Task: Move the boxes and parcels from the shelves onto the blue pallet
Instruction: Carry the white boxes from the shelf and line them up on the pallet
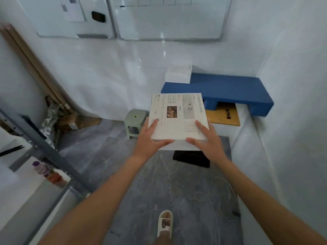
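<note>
A flat white printed box (177,117) is held out in front of the body, above the grey floor (141,183), by both hands. The left hand (150,140) is placed at the box's near left corner, its fingers laid up the left side and its thumb curled along the near edge; the grip is clamped on the box. The right hand (206,138) is set at the near right corner in the same way, fingers on the top face and thumb along the near edge, also clamped on the box. The box is carried level, its printed face up, with a small dark picture near its middle.

At about 1 o'clock from the box, the blue pallet (230,89) is seen on the floor against the white wall. A small stack of white boxes (178,74) is resting on the pallet's far left corner. A yellow-brown flat board (224,114) is partly tucked under the pallet's near edge.

At 9 o'clock from the held box, just beside it, a small grey-green stool (134,121) is standing on the floor. A dark flat item (191,158) is lying on the floor beneath the box. At 8 o'clock, a metal shelf frame (44,144) is seen, with a bottle (42,169) lying on it. A slippered foot (165,223) is visible at 6 o'clock.
</note>
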